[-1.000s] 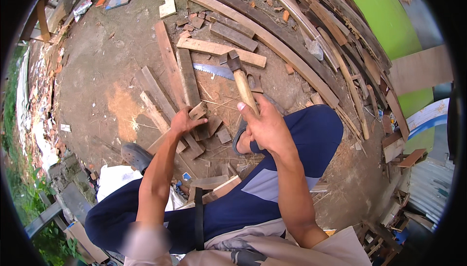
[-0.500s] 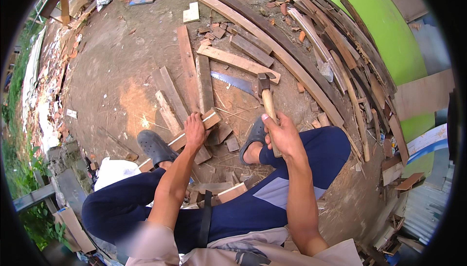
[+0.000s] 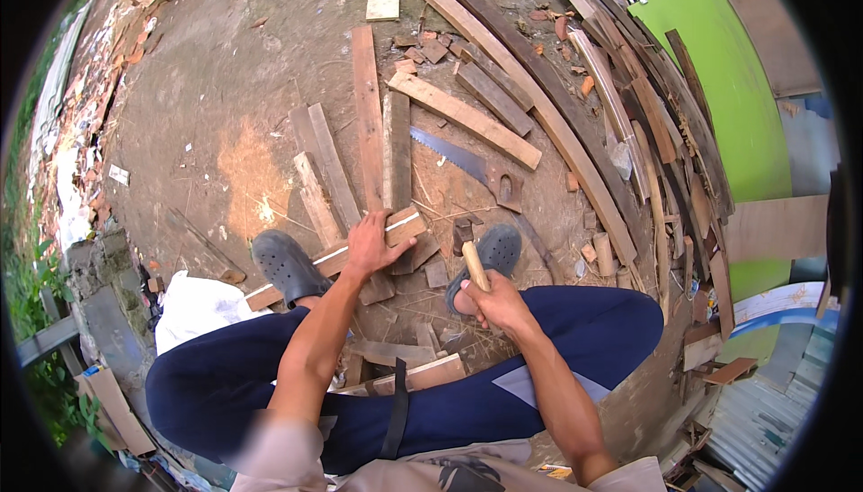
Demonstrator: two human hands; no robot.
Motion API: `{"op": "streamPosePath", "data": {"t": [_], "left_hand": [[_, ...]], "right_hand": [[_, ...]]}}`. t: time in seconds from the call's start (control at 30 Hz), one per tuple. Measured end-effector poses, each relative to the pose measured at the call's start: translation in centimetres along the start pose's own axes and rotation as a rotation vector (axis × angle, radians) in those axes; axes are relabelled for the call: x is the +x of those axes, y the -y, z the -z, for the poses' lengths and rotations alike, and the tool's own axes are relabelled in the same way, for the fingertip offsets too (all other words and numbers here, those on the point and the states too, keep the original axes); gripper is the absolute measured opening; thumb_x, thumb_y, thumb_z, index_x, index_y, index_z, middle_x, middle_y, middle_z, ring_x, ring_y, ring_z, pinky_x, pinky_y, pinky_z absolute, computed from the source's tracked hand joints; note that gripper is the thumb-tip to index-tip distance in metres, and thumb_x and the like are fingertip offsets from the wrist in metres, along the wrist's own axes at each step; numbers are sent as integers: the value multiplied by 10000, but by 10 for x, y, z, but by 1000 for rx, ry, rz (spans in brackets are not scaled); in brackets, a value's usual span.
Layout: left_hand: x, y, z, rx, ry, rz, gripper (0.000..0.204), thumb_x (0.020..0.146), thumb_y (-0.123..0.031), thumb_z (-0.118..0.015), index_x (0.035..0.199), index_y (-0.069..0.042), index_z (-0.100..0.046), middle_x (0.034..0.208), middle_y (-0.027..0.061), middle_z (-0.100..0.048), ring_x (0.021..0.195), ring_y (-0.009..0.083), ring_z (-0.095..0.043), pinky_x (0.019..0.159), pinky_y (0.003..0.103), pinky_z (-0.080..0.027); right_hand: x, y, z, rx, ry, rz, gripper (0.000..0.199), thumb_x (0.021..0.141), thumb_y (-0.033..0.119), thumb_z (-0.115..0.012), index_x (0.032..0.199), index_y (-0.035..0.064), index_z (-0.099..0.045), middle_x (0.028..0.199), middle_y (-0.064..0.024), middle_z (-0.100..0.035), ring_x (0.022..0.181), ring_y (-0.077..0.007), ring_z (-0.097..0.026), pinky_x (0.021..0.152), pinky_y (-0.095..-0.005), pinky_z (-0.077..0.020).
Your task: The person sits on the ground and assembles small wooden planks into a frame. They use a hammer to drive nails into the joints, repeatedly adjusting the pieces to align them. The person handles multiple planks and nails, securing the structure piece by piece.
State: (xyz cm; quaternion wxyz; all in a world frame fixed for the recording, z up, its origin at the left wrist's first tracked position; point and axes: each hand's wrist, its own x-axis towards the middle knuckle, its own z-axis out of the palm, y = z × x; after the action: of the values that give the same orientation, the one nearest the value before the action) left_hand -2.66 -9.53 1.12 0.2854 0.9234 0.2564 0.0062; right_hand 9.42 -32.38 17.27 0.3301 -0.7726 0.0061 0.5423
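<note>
Left hand (image 3: 373,245) presses flat on wood strip (image 3: 346,254), right hand (image 3: 493,301) grasps hammer (image 3: 469,254) lowered; nailing appears unfinished.

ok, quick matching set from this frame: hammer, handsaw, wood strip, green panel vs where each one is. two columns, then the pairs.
Things:
1. hammer
2. handsaw
3. wood strip
4. green panel

Places:
A. lying on the dirt among the planks, no hand on it
B. under the left hand
C. at the right edge of the yard
D. gripped by its wooden handle in the right hand

Pairs: 1-D, 2-A, 3-B, 4-C
</note>
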Motion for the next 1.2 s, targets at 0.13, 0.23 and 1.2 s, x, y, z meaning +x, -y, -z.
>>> {"op": "streamPosePath", "data": {"t": [0.13, 0.23, 1.2], "left_hand": [[15, 3, 8, -53, 98, 122, 754, 717, -695, -746, 1025, -9, -684, 910, 182, -692, 898, 361, -684, 792, 472, -534], [15, 4, 7, -29, 85, 138, 747, 669, -703, -776, 936, -9, -708, 859, 160, -696, 870, 336, -691, 774, 451, -540], [27, 11, -3, -64, 73, 215, 564, 922, -550, -589, 809, -12, -712, 797, 233, -694, 753, 386, -696, 677, 477, -538]], "right_hand": [[8, 1, -6, -119, 1, -18, 391, 965, 321, -651, 1019, -48, -535, 651, -50, -589, 510, -143, -588, 432, -318, -484], [15, 2, -8, -104, -31, -59, 400, 968, 322, -649, 1042, -55, -538, 657, -54, -590, 506, -144, -583, 426, -316, -476], [54, -36, -15, -457, -245, 398, 275, 866, 255, -690, 935, -3, -623, 784, -303, -658, 783, -486, -666, 688, -508, -526]]}}
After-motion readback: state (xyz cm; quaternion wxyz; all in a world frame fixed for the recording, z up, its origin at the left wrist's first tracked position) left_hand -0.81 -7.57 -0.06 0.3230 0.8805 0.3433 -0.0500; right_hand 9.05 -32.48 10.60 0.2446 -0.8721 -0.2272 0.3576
